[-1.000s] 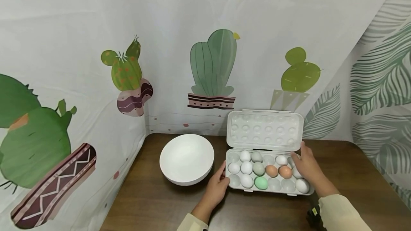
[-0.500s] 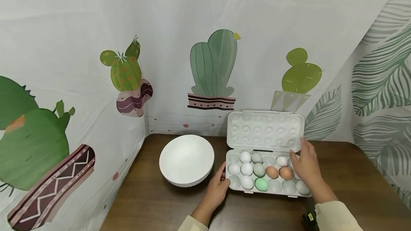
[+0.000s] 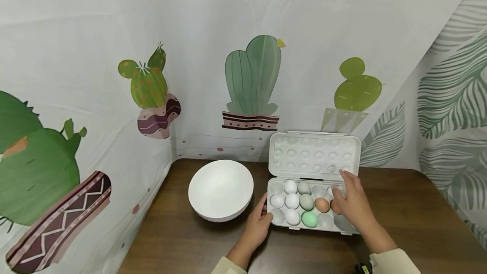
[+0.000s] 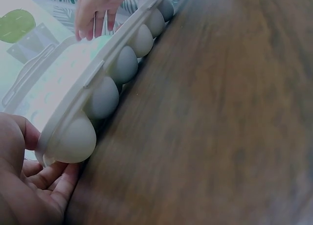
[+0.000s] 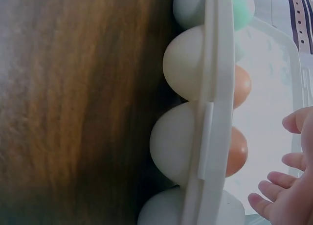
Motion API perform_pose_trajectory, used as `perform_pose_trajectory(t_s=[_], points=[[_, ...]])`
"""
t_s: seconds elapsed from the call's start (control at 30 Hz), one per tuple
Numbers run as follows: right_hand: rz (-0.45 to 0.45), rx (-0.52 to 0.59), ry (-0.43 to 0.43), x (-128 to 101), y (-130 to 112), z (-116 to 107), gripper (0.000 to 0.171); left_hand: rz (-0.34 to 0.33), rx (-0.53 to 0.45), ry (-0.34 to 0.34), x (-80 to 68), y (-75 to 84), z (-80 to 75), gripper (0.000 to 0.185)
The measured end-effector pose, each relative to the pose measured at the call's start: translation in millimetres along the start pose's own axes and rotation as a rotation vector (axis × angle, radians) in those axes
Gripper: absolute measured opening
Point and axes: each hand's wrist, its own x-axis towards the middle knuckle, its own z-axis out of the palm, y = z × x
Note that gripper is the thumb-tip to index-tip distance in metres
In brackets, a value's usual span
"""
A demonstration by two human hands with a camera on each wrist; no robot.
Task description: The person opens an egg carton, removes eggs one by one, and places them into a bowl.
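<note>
The egg carton [image 3: 312, 204] lies open on the brown table [image 3: 411, 223], right of centre and near the back wall, its lid [image 3: 314, 154] standing upright behind the tray. White, grey-green, brown and one bright green egg [image 3: 309, 219] sit in the cups; several cups look empty, though the translucent plastic makes that hard to judge.

The right hand [image 3: 351, 204] hovers over the right end of the tray with fingers spread and relaxed, gripping nothing. It covers part of the brown egg [image 3: 334, 206] beneath it and hides the cups farther right, so what lies there cannot be told. The other brown egg [image 3: 321, 204] sits clear just to the left.

The left hand [image 3: 260, 223] rests against the carton's left near corner, fingers loosely bent along the rim; in the left wrist view the thumb [image 4: 24, 132] touches the edge while the curled fingers [image 4: 49, 178] sit below it.

Just left of the carton stands a white bowl [image 3: 220, 189]. A cactus-print cloth [image 3: 251, 75] hangs behind. Both sleeves are cut off by the lower frame edge.
</note>
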Motion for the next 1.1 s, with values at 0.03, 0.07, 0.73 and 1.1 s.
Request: perform_pose_trajectory(t_s=[0.03, 0.07, 0.73, 1.1], points=[[-0.003, 0.003, -0.005, -1, 0, 0, 0.057, -0.001, 0.000, 0.003, 0.3, -0.1, 0.6, 0.070], [-0.007, 0.006, -0.008, -2, -1, 1, 0.057, -0.003, 0.001, 0.005, 0.7, -0.3, 1.0, 0.070], [-0.167, -0.116, -0.077, -23, -5, 16, 0.050, -0.015, 0.075, 0.040, -5.8, 14.8, -0.4, 0.070], [-0.172, -0.183, -0.125, -26, -6, 16, 0.041, -0.031, 0.040, 0.030, -7.7, 18.5, -0.6, 0.070]])
